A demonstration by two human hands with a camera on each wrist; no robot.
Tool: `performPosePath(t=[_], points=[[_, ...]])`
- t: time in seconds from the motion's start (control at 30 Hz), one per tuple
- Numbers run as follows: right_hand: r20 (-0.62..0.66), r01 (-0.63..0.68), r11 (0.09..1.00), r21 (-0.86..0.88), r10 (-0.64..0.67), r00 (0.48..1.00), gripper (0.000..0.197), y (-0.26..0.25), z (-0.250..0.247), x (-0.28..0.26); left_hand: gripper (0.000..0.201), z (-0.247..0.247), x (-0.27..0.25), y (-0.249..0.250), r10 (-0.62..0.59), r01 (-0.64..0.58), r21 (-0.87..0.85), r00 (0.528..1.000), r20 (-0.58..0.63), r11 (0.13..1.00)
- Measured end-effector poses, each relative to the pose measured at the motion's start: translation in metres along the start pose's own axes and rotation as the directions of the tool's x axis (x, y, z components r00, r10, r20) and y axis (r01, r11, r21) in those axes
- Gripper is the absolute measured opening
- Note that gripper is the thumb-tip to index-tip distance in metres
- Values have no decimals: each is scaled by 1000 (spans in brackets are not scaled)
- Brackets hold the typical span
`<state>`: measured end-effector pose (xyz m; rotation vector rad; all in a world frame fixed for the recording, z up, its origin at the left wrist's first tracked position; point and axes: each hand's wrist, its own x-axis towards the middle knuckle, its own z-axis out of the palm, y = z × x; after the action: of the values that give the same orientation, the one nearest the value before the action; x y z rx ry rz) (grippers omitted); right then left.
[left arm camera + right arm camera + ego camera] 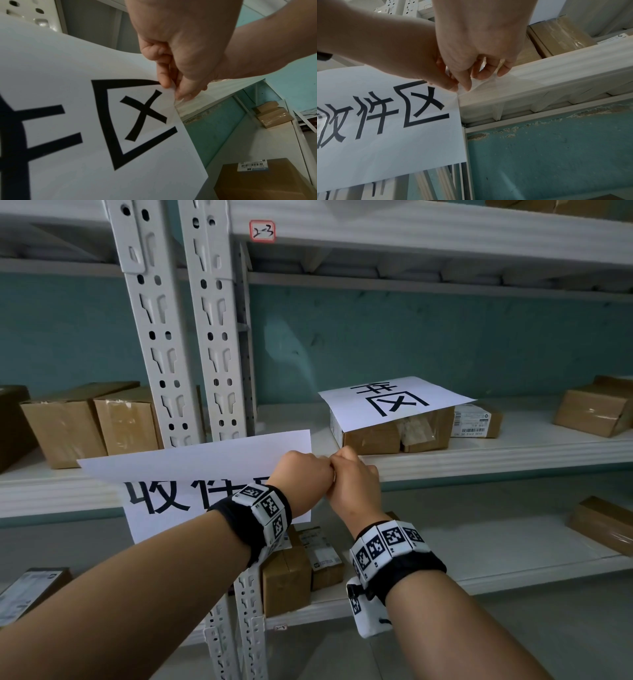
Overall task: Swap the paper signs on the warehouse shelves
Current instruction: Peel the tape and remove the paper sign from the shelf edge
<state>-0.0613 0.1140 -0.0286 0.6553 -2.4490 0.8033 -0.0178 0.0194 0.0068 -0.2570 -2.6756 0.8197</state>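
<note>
A white paper sign (pixel 191 463) (pixel 68 67) (pixel 388 142) with big black characters hangs from the front edge of the middle shelf (pixel 479 457), and its top bends forward. My left hand (pixel 308 470) (pixel 173 90) pinches the sign's upper right corner. A strip of clear tape (pixel 178 108) (pixel 488 83) runs from that corner onto the shelf edge. My right hand (pixel 349 474) (pixel 474 81) touches the left one and pinches the wrinkled tape. A second sign (pixel 394 402) lies flat on a cardboard box (pixel 376 436) on the shelf.
Two perforated grey uprights (pixel 181 337) stand left of the hands. Cardboard boxes (pixel 89 422) sit on the middle shelf at left and far right (pixel 596 409), and more boxes (pixel 291 573) on the lower shelf. A small red-framed label (pixel 262 231) marks the upper shelf.
</note>
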Motion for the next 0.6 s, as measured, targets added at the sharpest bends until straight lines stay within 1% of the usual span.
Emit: performPosePath(t=[0.3,0.6], points=[[31,-9,1000,-1,9,999,8,-2,-3,0,21,-3,-2,0,-7,7,-4,999,44,1000],[66,-22,999,-35,25,998,5,-4,-3,0,22,-4,-4,-1,6,-6,-6,998,61,1000]])
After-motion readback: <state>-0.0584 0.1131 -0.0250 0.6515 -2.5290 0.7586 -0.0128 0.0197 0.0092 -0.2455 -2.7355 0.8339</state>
